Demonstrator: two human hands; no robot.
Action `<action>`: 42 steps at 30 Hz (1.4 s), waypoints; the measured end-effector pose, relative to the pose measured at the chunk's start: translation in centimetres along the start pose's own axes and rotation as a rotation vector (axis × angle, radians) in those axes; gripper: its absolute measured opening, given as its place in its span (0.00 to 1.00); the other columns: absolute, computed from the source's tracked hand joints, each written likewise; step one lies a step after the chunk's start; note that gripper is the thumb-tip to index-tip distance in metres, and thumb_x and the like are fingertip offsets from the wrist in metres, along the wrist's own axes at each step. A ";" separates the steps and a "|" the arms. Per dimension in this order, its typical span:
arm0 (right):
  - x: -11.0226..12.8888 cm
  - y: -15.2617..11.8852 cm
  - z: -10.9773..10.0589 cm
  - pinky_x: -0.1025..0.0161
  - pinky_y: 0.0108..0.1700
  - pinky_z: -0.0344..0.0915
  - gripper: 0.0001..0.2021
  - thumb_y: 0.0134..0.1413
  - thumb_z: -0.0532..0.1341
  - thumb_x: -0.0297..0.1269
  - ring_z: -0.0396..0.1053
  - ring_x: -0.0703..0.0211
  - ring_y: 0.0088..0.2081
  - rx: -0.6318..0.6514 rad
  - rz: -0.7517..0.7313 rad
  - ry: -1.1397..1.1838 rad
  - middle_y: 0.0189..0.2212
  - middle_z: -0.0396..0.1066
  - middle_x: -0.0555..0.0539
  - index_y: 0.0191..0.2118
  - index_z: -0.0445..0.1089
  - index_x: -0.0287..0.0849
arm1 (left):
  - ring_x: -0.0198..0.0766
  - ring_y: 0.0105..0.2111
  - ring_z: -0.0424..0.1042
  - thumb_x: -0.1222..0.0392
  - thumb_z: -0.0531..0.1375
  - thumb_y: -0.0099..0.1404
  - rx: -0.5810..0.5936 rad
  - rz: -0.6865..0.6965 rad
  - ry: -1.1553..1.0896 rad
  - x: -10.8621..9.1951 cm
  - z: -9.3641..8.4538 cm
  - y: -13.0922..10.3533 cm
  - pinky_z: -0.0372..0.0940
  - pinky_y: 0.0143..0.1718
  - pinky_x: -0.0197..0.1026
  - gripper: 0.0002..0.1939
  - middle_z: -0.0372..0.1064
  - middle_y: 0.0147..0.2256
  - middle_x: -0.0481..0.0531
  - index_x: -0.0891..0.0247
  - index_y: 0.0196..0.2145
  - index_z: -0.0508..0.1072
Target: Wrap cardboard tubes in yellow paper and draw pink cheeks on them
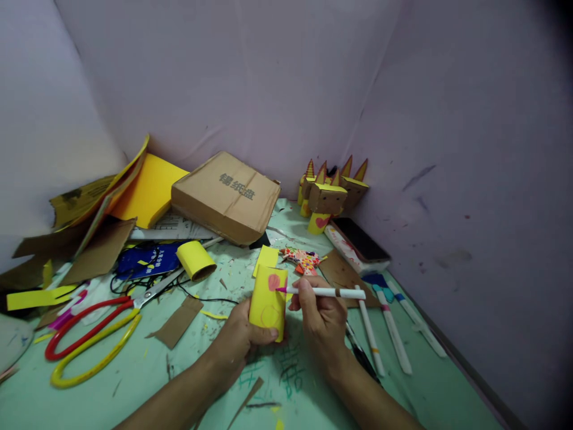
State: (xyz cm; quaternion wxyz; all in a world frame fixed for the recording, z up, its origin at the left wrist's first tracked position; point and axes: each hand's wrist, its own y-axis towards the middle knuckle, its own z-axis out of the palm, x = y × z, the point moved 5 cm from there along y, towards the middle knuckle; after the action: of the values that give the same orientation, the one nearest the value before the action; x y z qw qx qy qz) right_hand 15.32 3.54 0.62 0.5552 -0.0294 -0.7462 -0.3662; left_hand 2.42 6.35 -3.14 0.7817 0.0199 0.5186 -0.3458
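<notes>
My left hand (244, 334) is closed around the lower part of a yellow paper tube (262, 307), thumb across its bottom edge. On the tube's face are a filled pink-red shape near the top and an outlined circle below it. Between the fingers of my right hand (320, 316) is a white marker (335, 292). Its pink tip touches the tube beside the filled shape. Just behind the tube lie a yellow paper piece (267, 257) and a colourful patterned cutout (302, 260).
Red-and-yellow scissors (96, 337), another yellow tube (196, 260) and cardboard scraps (176, 322) lie to the left. A cardboard box (226, 197) stands behind. Several cardboard figures (329, 197), a phone (360, 239) and capped markers (394, 331) are at right, beside the wall.
</notes>
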 end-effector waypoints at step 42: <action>0.5 0.1 0.2 0.64 0.29 0.62 0.08 0.59 0.55 0.34 0.66 0.61 0.26 -0.017 -0.072 0.086 0.23 0.68 0.51 0.30 0.69 0.43 | 0.41 0.29 0.68 0.66 0.67 0.39 0.033 0.039 0.110 0.7 -0.6 0.4 0.61 0.29 0.38 0.29 0.72 0.29 0.52 0.67 0.42 0.71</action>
State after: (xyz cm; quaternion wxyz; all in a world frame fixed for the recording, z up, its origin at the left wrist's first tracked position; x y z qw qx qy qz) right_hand 14.99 3.59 1.09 0.5730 0.0088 -0.7190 -0.3933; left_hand 2.35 6.57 -4.11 0.7580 0.0621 0.5546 -0.3375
